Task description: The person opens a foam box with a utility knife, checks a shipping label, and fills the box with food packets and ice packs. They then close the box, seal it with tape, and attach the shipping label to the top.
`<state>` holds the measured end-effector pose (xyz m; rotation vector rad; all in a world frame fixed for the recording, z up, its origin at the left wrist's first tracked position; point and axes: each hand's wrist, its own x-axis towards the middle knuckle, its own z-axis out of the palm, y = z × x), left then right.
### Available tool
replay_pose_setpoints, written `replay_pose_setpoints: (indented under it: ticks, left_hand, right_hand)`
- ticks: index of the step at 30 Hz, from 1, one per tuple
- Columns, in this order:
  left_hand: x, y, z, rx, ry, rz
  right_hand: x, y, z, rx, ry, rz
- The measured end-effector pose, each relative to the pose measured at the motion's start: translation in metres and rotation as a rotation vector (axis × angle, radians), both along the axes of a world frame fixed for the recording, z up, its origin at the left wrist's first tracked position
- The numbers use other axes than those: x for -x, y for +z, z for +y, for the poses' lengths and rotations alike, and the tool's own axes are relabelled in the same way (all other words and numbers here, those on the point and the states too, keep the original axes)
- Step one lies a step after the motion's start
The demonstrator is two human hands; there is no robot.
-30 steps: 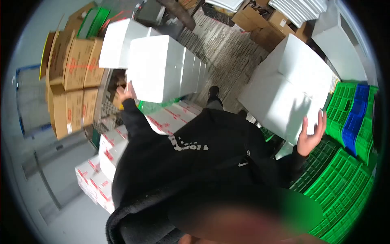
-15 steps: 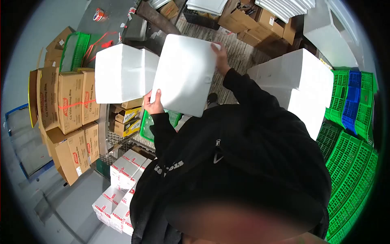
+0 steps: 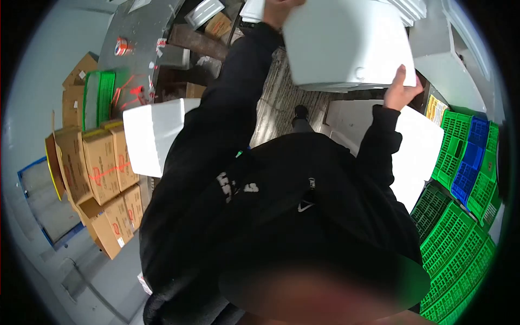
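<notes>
A white foam box [image 3: 346, 43] is held out in front of me at the top of the view, its broad smooth face toward me. My left hand [image 3: 281, 10] grips its far left corner, partly cut off by the frame's edge. At the near right corner, my right hand [image 3: 402, 93] is closed on the edge with the thumb on the face. Just below that hand stands a white foam stack [image 3: 420, 143]. Another white foam box [image 3: 151, 132] is on the left, partly behind my left sleeve.
Brown cartons [image 3: 103, 168] are stacked at the left, by a grey table [image 3: 135, 43] with a tape roll [image 3: 121, 46] and red strapping [image 3: 136, 93]. Green crates [image 3: 449, 249] and a blue crate [image 3: 470, 160] line the right. Striped floor [image 3: 273, 103] shows ahead.
Both hands have carried the foam box from left of centre to the upper right, turning it. My left hand is now at the far corner and my right hand at the near one.
</notes>
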<state>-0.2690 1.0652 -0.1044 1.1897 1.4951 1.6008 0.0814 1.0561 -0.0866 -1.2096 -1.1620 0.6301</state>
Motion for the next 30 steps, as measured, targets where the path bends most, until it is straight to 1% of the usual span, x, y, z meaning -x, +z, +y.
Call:
replay_pose_setpoints:
  ticks: [2, 3, 4, 5, 6, 7, 9, 10, 11, 12, 13, 14, 15, 16, 17, 18, 19, 20, 21, 22, 23, 24, 26, 27, 28, 29, 30]
  left_hand:
    - [-0.028, -0.019, 0.069, 0.047, -0.019, -0.155]
    - [-0.047, -0.018, 0.090, 0.079, -0.073, -0.202]
    - [-0.047, -0.056, 0.129, -0.299, -0.180, 0.306]
    - [-0.056, -0.096, 0.154, -0.215, -0.163, 0.286]
    - [-0.081, -0.080, 0.141, -0.073, -0.143, 0.185]
    - [-0.102, -0.074, 0.125, 0.017, -0.118, 0.162]
    - [-0.138, -0.066, 0.082, 0.110, -0.077, 0.178]
    - [-0.160, -0.098, 0.060, 0.067, 0.073, 0.114]
    - [-0.153, -0.089, 0.014, 0.039, -0.055, 0.093]
    - [-0.139, -0.086, -0.030, -0.059, -0.065, 0.175]
    - [-0.116, -0.062, -0.081, 0.040, -0.028, 0.248]
    - [-0.090, -0.043, -0.130, 0.024, 0.154, 0.296]
    - [-0.047, -0.015, -0.180, 0.097, 0.252, 0.336]
    - [-0.007, -0.017, -0.233, 0.083, 0.522, 0.554]
    - [0.044, -0.010, -0.302, 0.121, 0.782, 0.638]
    - [0.094, -0.004, -0.372, 0.183, 1.056, 0.687]
    - [0.145, 0.003, -0.441, 0.247, 1.307, 0.685]
    - [0.173, 0.023, -0.511, 0.248, 1.467, 0.671]
    - [0.208, 0.007, -0.606, 0.365, 1.645, 0.757]
    - [0.229, -0.014, -0.691, 0.519, 1.816, 0.641]
    - [0.213, -0.001, -0.709, 0.787, 1.924, 0.661]
    - [0.224, -0.036, -0.768, 0.834, 1.929, 0.430]
    - [0.244, -0.100, -0.817, 0.178, 1.656, -0.097]
    - [0.250, -0.108, -0.828, 0.279, 1.450, -0.466]
    - [0.241, -0.088, -0.785, 0.334, 1.391, -0.547]
    - [0.240, -0.089, -0.768, 0.099, 1.126, -0.715]
    - [0.241, -0.088, -0.751, -0.137, 0.858, -0.866]
  right_hand:
    - [-0.027, -0.002, 0.037, 0.074, -0.102, -0.079]
    - [-0.049, -0.022, 0.064, 0.078, -0.099, -0.043]
    - [-0.063, -0.020, 0.074, 0.197, -0.090, 0.046]
    - [-0.079, -0.029, 0.092, 0.230, -0.074, 0.011]
    - [-0.103, -0.046, 0.109, 0.252, -0.065, -0.106]
    - [-0.125, -0.064, 0.127, 0.271, -0.054, -0.250]
    - [-0.174, -0.092, 0.156, 0.313, -0.040, -0.587]
    - [-0.193, -0.099, 0.166, 0.337, -0.043, -0.762]
    - [-0.211, -0.101, 0.175, 0.364, -0.051, -0.934]
    - [-0.227, -0.101, 0.183, 0.397, -0.059, -1.083]
    - [-0.240, -0.102, 0.190, 0.446, -0.063, -1.198]
    - [-0.254, -0.102, 0.197, 0.507, -0.071, -1.275]
    - [-0.268, -0.108, 0.212, 0.581, -0.069, -1.315]
    - [-0.280, -0.112, 0.224, 0.654, -0.064, -1.357]
    - [-0.267, -0.108, 0.217, 0.617, -0.257, -1.505]
    - [-0.249, -0.099, 0.208, 0.574, -0.456, -1.646]
    - [-0.229, -0.089, 0.199, 0.385, -0.459, -1.521]
    - [-0.165, -0.048, 0.167, 0.164, -0.349, -1.450]
    - [-0.113, -0.035, 0.161, -0.219, -0.093, -1.151]
    - [-0.016, -0.003, 0.120, -0.368, 0.046, -0.977]
    - [0.071, 0.006, 0.080, -0.345, 0.326, -0.813]
    - [0.160, 0.008, 0.027, -0.188, 0.643, -0.639]
    - [0.308, 0.013, -0.079, 0.087, 1.165, -0.382]
    - [0.362, 0.001, -0.124, 0.169, 1.352, -0.307]
    - [0.410, -0.009, -0.173, 0.197, 1.490, -0.287]
    - [0.456, -0.058, -0.212, 0.170, 1.620, -0.196]
    - [0.485, -0.073, -0.247, -0.033, 1.632, -0.227]
